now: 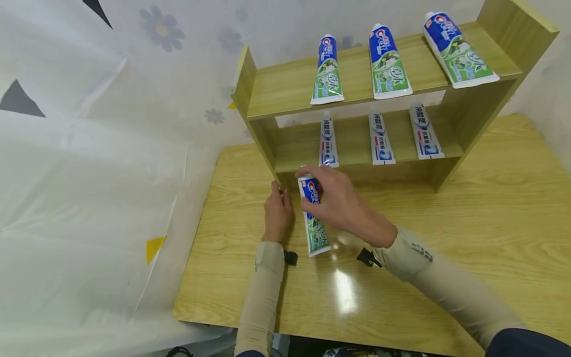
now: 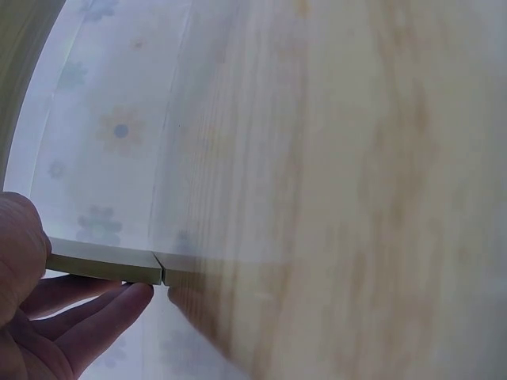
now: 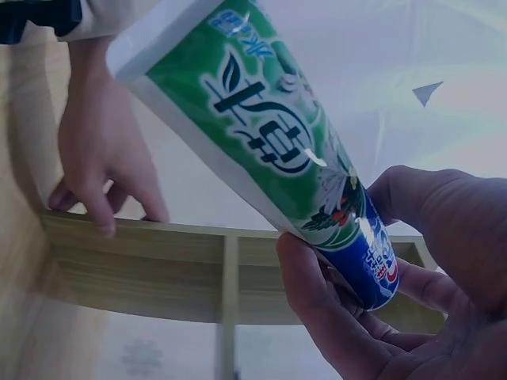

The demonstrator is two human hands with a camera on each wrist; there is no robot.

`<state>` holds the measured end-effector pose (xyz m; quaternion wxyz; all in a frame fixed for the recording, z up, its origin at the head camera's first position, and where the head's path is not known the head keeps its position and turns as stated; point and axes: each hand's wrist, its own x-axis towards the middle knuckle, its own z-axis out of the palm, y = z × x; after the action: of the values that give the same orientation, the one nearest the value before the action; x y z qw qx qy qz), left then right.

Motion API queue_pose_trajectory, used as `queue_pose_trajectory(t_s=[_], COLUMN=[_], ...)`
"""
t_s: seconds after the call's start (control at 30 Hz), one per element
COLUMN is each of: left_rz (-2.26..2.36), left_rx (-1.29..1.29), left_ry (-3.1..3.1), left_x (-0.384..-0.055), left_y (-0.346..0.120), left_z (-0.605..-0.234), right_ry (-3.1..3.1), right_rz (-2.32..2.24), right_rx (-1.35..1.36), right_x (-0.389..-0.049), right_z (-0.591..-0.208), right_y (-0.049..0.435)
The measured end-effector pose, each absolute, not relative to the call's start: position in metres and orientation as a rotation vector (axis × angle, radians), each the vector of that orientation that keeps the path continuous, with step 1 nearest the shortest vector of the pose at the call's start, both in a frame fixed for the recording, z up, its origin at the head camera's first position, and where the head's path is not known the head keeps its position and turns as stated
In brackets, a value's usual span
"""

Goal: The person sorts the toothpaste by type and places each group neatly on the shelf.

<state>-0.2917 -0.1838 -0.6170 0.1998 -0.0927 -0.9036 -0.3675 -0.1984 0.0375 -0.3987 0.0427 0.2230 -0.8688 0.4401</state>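
Observation:
My right hand (image 1: 341, 201) pinches a blue and green toothpaste tube (image 1: 316, 235) near its cap end, thumb on one side and fingers on the other. The tube slants above the table, in front of the shelf's lower left; in the right wrist view the tube (image 3: 269, 127) shows its flat white end pointing up and away. At the lower left of the wooden shelf (image 1: 285, 82), my left hand (image 1: 278, 215) grips the side panel. The left wrist view has the thumb and fingers of this hand (image 2: 71, 324) on both sides of the panel's edge (image 2: 103, 267).
Three blue-green tubes, one of them this middle tube (image 1: 390, 64), lie on the upper board. Three white tubes, including this right one (image 1: 426, 131), lie on the board below. The wooden table (image 1: 499, 218) extends right; white sheeting (image 1: 89, 198) hangs at the left.

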Motion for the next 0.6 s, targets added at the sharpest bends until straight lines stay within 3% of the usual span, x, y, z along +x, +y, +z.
queue_pose_trajectory(t_s=[0.13,0.6], left_rz=[-1.041,-1.044], left_rx=[-0.273,-0.265], left_ry=[-2.526,-2.553], left_x=[-0.294,-0.27], left_y=[-0.185,-0.172], left_z=[-0.622,-0.574], right_ry=[-2.644,-2.572], right_rz=[1.327,1.207], right_rx=[0.7,0.787], right_x=[-0.202,-0.213], right_z=[-0.383,-0.334], right_y=[0.036,0.03])
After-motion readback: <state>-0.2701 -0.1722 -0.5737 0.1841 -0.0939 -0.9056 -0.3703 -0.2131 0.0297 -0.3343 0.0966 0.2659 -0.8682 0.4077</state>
